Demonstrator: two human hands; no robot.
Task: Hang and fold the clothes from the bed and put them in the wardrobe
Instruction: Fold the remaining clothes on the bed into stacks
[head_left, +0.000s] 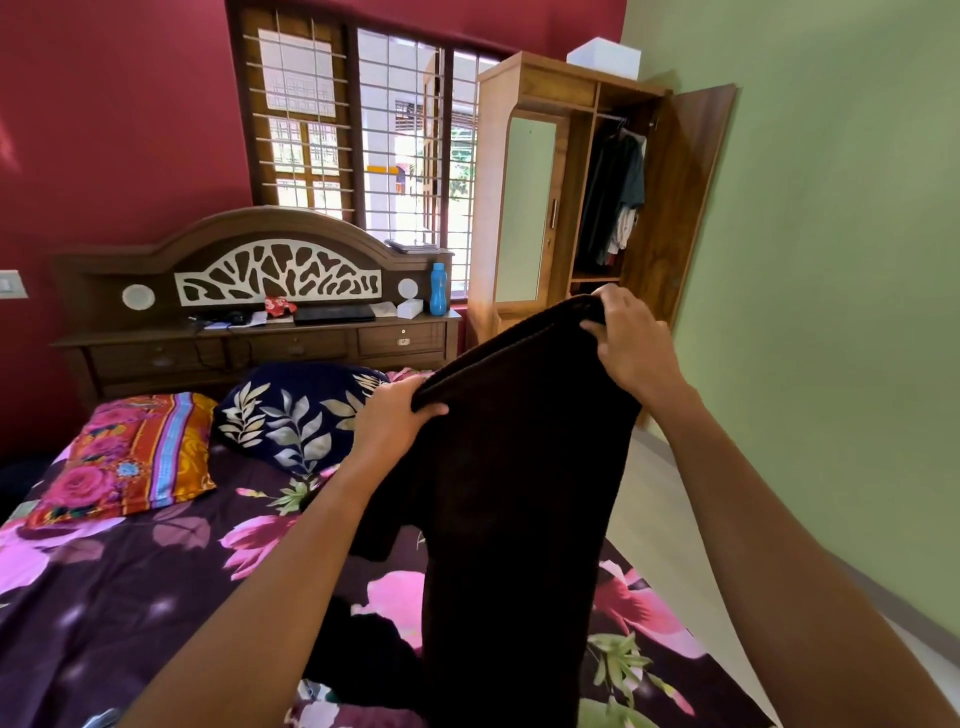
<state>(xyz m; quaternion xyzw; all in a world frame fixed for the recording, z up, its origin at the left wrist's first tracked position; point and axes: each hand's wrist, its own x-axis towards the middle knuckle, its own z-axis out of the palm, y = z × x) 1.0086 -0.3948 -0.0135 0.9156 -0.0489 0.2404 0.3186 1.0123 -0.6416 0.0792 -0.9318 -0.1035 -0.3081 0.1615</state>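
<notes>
I hold a dark brown garment (511, 467) up above the bed (130, 582). My left hand (395, 421) grips its top edge on the left, and my right hand (631, 343) grips the top edge higher up on the right. The cloth hangs down between my arms to the floral bedsheet, where more dark cloth (374, 654) lies in a heap. The wooden wardrobe (530, 202) stands beyond the bed at the right, its right door (675, 208) swung open. Several clothes (615, 197) hang on its rail inside.
Two pillows (291, 415) lie at the head of the bed. The headboard shelf (260, 332) carries a blue bottle (438, 289), a laptop and small items. A barred window is behind it. A strip of pale floor (670, 519) runs between the bed and the green wall.
</notes>
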